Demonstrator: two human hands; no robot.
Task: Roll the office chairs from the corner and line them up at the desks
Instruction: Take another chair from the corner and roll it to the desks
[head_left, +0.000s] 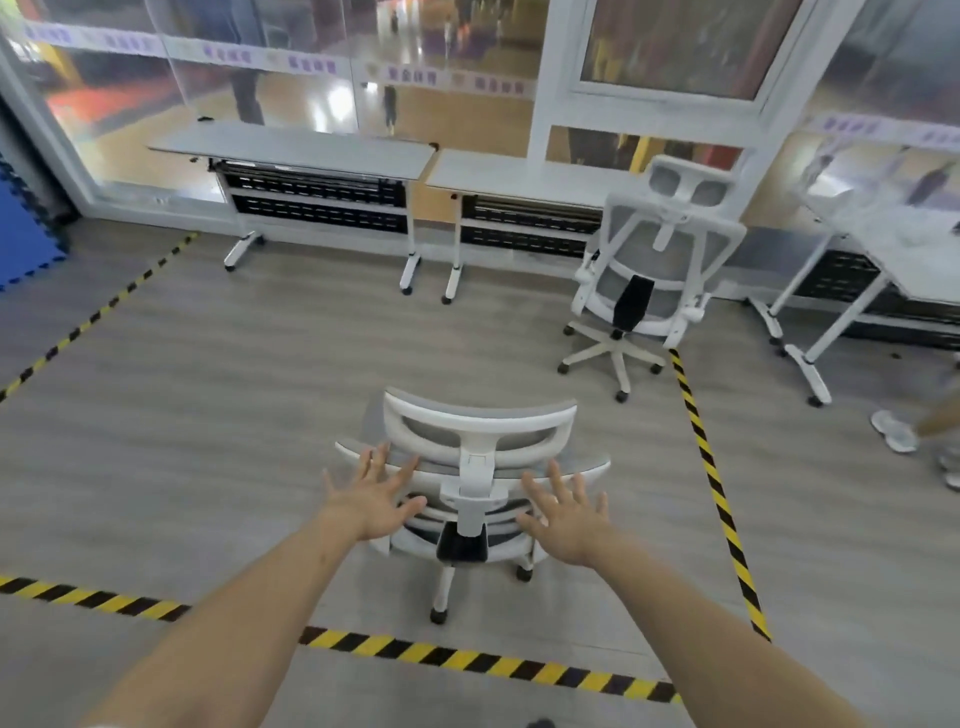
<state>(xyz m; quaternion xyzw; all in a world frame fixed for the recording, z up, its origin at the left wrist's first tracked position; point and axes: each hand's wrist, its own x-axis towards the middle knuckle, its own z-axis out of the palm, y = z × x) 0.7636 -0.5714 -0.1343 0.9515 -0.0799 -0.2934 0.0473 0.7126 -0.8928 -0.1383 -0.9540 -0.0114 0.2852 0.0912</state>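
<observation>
Hands are held out over the back of the near chair (480, 467), which stands in the middle of the floor, well apart from the benches by the glass wall. The left hand (374, 496) and the right hand (563, 512) are spread wide, with the fingers (402, 470) apart and straight, and nothing is gripped. It cannot be told whether the chair's back is touched or only hovered over. A second chair (652, 270) is already parked at the middle bench (519, 174), near its right end. The left bench (296, 145) has no chair at it, so the near chair is probably meant to be rolled there. Trouble could come if the chair is pushed with flat hands only: it might spin on its wheels and roll off to one side. If it is pushed too hard, the bench legs could be hit. The wheels could also be caught on the striped tape (711, 467) stuck on the floor. A person's shoes (893, 436) are seen at the right edge, so that side should be kept away from.
</observation>
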